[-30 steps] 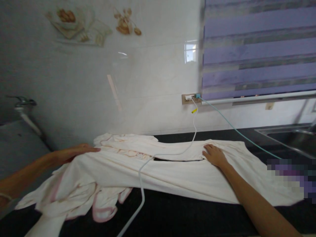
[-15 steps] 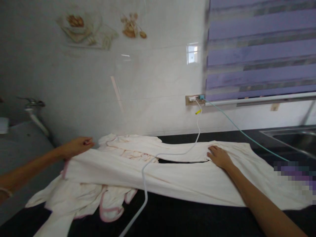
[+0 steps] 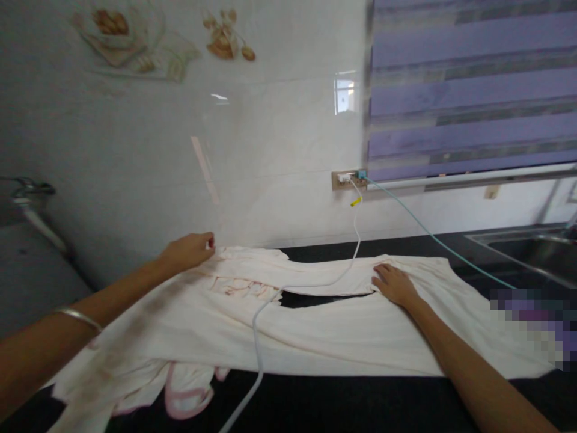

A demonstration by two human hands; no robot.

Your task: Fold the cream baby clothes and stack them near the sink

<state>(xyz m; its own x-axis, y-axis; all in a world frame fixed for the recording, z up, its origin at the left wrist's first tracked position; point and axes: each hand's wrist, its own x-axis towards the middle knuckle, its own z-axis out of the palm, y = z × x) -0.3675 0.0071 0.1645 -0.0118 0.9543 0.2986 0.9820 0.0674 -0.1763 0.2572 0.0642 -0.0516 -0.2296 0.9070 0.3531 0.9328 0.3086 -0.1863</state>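
Cream trousers (image 3: 342, 343) lay along the worktop (image 3: 342, 406), sweeping from 8 o'clock through 6 to 4, the wider end toward 4 and a dark gap showing between the legs. The right hand (image 3: 395, 285), at 4 o'clock, rested palm down on the cloth where the legs met, fingers slightly spread. The left hand (image 3: 196, 249), between 8 and 9 o'clock, was at the cloth's far edge near the wall, fingers curled in; could not tell whether they pinched any fabric. Pink-trimmed clothing (image 3: 184, 388) showed beside the near leg at 7 o'clock. A white cord (image 3: 260, 358) ran from the socket (image 3: 335, 182) at 2 o'clock across both legs to the lower edge. Judgement on technique: straightening the legs called for light, steady pressure at the right as an anchor, a gentle outward draw at the left, and the cord lifted clear, since it could drag creases into the cloth.
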